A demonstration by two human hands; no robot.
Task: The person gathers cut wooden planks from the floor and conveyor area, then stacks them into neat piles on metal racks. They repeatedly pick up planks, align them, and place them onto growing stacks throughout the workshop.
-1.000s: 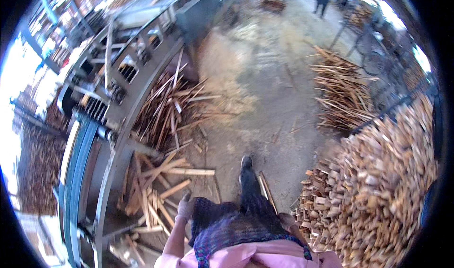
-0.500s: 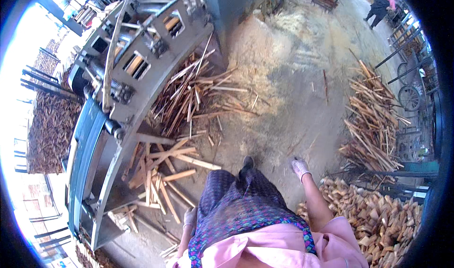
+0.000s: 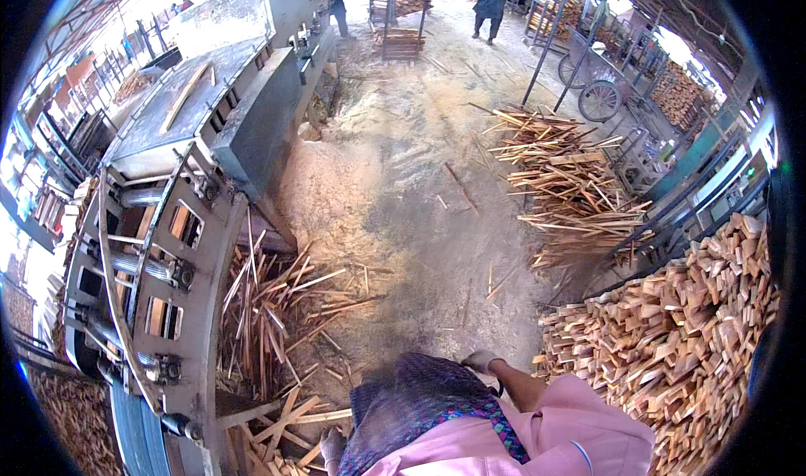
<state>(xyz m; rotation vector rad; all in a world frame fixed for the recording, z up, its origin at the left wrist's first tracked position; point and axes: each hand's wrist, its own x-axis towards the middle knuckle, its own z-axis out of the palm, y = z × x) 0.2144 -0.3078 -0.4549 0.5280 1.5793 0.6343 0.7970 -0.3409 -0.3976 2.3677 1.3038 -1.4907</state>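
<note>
My left hand (image 3: 333, 444), in a pale work glove, hangs low beside the dark patterned apron (image 3: 420, 396). Its small visible part looks loosely open, and nothing shows in it. Nearest to it are sawn wood offcuts (image 3: 285, 426) on the floor. My right hand (image 3: 481, 360), gloved too, is held out past the apron's right edge, its fingers loosely open and holding nothing I can see. To its right rises a big heap of short wood blocks (image 3: 672, 333).
A long grey machine (image 3: 214, 308) with rollers runs along the left, thin wood strips (image 3: 277, 316) piled against it. Sawdust (image 3: 323, 182) covers the floor beyond. More strips (image 3: 571, 182) lie at right, near a wheeled cart (image 3: 599, 100). A person (image 3: 494, 2) stands far ahead.
The view has tilted up and turned, bringing the far floor and more of the block heap into sight. My right hand now sits nearer the apron. The far person now appears nearer the middle.
</note>
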